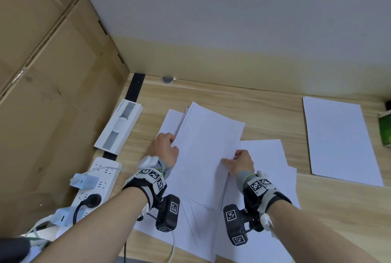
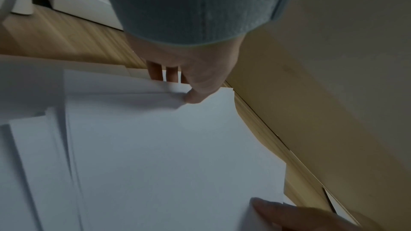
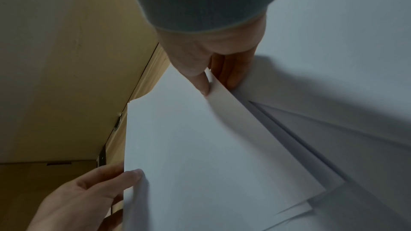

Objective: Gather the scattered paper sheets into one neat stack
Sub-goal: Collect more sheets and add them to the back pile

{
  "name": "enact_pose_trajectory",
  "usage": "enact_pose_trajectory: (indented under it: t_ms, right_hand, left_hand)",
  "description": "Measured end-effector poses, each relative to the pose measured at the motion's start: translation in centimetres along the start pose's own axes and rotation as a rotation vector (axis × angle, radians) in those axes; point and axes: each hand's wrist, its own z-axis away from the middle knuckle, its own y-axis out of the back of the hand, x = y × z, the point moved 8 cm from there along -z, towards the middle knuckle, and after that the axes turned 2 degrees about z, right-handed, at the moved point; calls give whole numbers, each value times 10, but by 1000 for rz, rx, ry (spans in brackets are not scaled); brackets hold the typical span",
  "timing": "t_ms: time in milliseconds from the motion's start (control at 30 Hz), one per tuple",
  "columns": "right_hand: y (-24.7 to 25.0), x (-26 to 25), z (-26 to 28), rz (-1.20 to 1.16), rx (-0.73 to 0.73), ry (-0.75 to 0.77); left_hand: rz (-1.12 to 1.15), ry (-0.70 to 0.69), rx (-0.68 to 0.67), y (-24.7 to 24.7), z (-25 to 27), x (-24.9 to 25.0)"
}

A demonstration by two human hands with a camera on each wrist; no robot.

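Note:
A bundle of white paper sheets [image 1: 203,152] is held tilted above the wooden desk [image 1: 264,106]. My left hand [image 1: 167,148] grips its left edge, thumb on top and fingers underneath [image 2: 189,92]. On the bundle's right edge my right hand [image 1: 239,162] pinches the sheets the same way [image 3: 205,83]. More loose sheets [image 1: 270,157] lie fanned out beneath the bundle and toward me. One separate sheet [image 1: 338,142] lies flat at the far right of the desk.
Cardboard boxes [image 1: 42,72] wall off the left side. A white boxed watch [image 1: 118,127] and a white power strip [image 1: 95,184] with plugs and cables lie along the left desk edge. A green object [image 1: 385,131] sits at the right edge. A wall stands behind.

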Motion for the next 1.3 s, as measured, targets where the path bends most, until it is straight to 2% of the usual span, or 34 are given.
enact_pose_trajectory:
  t_ms: [200,500,600,667,767,967,1167,1300]
  right_hand:
    - [3,2,-1,49,-11,17]
    - [16,14,-1,2,12,39]
    - [23,18,1,-13,20,31]
    - [26,24,1,-57,-1,-2]
    - [29,30,1,-140,-35,-34]
    - [50,10,13,-247,-112,42]
    - [99,-56,31,-461,-131,206]
    - [135,-85,44,-541,-110,264]
  left_hand:
    - [-5,-5,7,2,6,2]
    - [174,106,-49,-12,20,-3]
    - [314,165,-150,-25,29,-2]
    - [439,164,-252,-37,36,6]
    - [494,139,-360,-48,46,17]
    - [662,161,-328,-26,60,37]
    - [802,55,-292,19,62,85]
    - [817,74,-216,46,63,120]
